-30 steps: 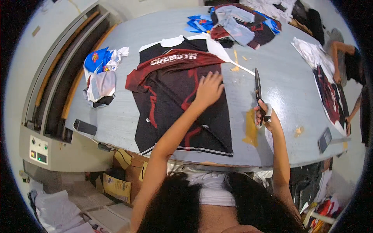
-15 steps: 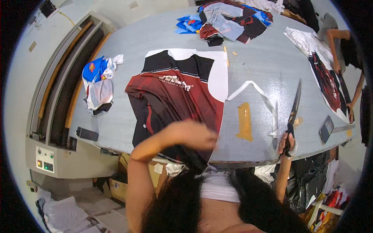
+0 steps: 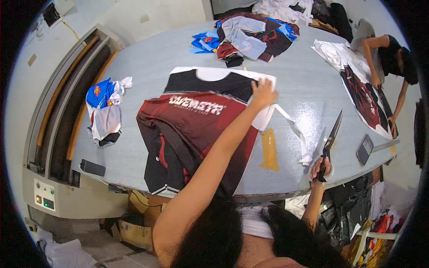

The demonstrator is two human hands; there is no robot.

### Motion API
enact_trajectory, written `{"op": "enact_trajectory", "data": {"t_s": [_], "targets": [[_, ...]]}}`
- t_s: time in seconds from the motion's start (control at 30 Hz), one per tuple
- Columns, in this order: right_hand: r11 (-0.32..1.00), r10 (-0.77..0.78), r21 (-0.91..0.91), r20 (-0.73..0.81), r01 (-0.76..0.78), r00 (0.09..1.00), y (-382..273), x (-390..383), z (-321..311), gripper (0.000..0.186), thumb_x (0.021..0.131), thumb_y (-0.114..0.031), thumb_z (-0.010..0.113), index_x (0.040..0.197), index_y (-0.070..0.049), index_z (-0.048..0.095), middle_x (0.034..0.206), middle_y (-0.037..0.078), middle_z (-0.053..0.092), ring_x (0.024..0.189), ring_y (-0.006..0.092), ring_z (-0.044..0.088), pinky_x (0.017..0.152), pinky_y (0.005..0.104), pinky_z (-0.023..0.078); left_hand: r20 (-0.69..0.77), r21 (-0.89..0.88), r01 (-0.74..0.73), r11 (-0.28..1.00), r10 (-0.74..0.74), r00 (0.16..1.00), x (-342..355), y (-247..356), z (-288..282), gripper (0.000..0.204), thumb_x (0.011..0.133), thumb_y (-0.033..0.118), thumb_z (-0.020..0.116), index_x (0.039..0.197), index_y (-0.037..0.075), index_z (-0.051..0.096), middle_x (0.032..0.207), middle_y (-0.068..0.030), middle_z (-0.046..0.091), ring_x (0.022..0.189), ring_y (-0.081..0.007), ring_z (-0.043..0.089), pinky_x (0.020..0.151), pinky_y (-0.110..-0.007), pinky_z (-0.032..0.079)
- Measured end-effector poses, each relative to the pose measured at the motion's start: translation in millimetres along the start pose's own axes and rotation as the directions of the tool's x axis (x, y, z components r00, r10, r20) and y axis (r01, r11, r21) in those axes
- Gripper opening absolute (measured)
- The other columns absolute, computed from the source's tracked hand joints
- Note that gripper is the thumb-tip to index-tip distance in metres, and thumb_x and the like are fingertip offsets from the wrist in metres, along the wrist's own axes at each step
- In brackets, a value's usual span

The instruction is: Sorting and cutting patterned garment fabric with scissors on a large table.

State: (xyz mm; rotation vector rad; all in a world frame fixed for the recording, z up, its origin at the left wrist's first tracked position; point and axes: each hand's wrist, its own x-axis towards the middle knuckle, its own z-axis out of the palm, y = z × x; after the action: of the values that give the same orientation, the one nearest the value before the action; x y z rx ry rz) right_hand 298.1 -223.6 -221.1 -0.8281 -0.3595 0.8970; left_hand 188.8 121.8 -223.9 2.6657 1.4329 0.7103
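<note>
A dark red and black printed jersey panel (image 3: 192, 118) with white margins lies on the grey table (image 3: 147, 51). Its far part is spread fairly flat, while folds run through the lower left. My left hand (image 3: 263, 93) reaches across and rests on the panel's far right corner, fingers spread. In my right hand (image 3: 321, 169), beyond the panel's right side at the table's near edge, is a pair of long black shears (image 3: 333, 131), blades pointing up and away. A white fabric strip (image 3: 292, 118) bends between panel and shears.
Brown tape (image 3: 269, 149) sticks to the tabletop. A phone (image 3: 365, 148) lies at the right, a dark box (image 3: 93, 167) at the left. Garments (image 3: 250, 38) are heaped at the back, others (image 3: 105, 111) at left. A co-worker (image 3: 386, 58) handles another panel (image 3: 364, 98). A roller machine (image 3: 67, 111) flanks the table.
My left hand has swung from the panel's lower part to its far right corner. The panel's upper part lies flatter. My right hand still holds the shears, and the whole view has shifted slightly.
</note>
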Motion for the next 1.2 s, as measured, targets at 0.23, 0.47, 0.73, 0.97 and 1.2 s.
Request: {"op": "enact_trajectory", "data": {"t_s": [0.23, 0.47, 0.73, 0.97, 1.2], "targets": [[0.994, 0.037, -0.103, 0.100, -0.027, 0.994, 3.9, -1.5, -7.8, 0.032, 0.091, -0.038, 0.044, 0.083, -0.007, 0.048, 0.048, 0.000, 0.041, 0.030, 0.0120, 0.040, 0.029, 0.0246, 0.039, 0.004, -0.313, -0.279, 0.908, 0.295, 0.956, 37.5, -5.0, -25.5, 0.033, 0.089, 0.023, 0.030, 0.106, 0.004, 0.051, 0.104, -0.0184, 0.057, 0.093, -0.0371, 0.056, 0.077, -0.051, 0.043], [0.967, 0.180, -0.231, 0.321, -0.108, 0.930, -7.1, -40.5, 8.0, 0.046, 0.085, -0.045, 0.052, 0.089, 0.001, 0.049, 0.054, 0.007, 0.048, 0.038, 0.0181, 0.048, 0.037, 0.0283, 0.042, 0.150, 0.322, 0.091, 0.942, -0.145, 0.978, -62.2, -224.2, -67.2, 0.040, 0.089, 0.034, 0.036, 0.123, 0.015, 0.047, 0.132, -0.0133, 0.040, 0.122, -0.0336, 0.037, 0.098, -0.056, 0.028], [0.614, 0.768, -0.624, 0.329, -0.484, 0.549, -48.3, -71.8, 25.8, 0.057, 0.081, -0.055, 0.053, 0.092, 0.001, 0.049, 0.061, 0.007, 0.052, 0.054, 0.0160, 0.055, 0.048, 0.0270, 0.043, -0.134, -0.390, -0.260, 0.883, 0.225, 0.965, -102.8, -139.6, -128.7, 0.040, 0.082, 0.029, 0.057, 0.113, 0.005, 0.055, 0.114, -0.0160, 0.056, 0.112, -0.0355, 0.046, 0.093, -0.043, 0.036], [0.406, 0.866, -0.815, 0.199, -0.414, 0.458, -49.4, -67.9, 38.8, 0.046, 0.083, -0.047, 0.055, 0.092, -0.002, 0.050, 0.060, 0.005, 0.052, 0.051, 0.0144, 0.054, 0.046, 0.0264, 0.043, 0.188, -0.136, -0.397, 0.908, 0.417, 0.889, -154.3, -66.6, -95.1, 0.081, 0.073, 0.060, 0.056, 0.135, 0.015, 0.033, 0.142, -0.0158, 0.024, 0.132, -0.0345, 0.017, 0.105, -0.055, 0.011], [0.245, 0.909, -0.930, 0.121, -0.275, 0.399, -47.9, -62.0, 60.2, 0.041, 0.087, -0.043, 0.052, 0.088, -0.002, 0.051, 0.058, 0.003, 0.052, 0.051, 0.0116, 0.055, 0.044, 0.0243, 0.042, 0.380, -0.257, -0.264, 0.929, 0.349, 0.857, -159.9, -83.7, -108.6, 0.083, 0.066, 0.063, 0.062, 0.133, 0.022, 0.037, 0.144, -0.0150, 0.020, 0.133, -0.0351, 0.013, 0.104, -0.056, 0.006]]}}
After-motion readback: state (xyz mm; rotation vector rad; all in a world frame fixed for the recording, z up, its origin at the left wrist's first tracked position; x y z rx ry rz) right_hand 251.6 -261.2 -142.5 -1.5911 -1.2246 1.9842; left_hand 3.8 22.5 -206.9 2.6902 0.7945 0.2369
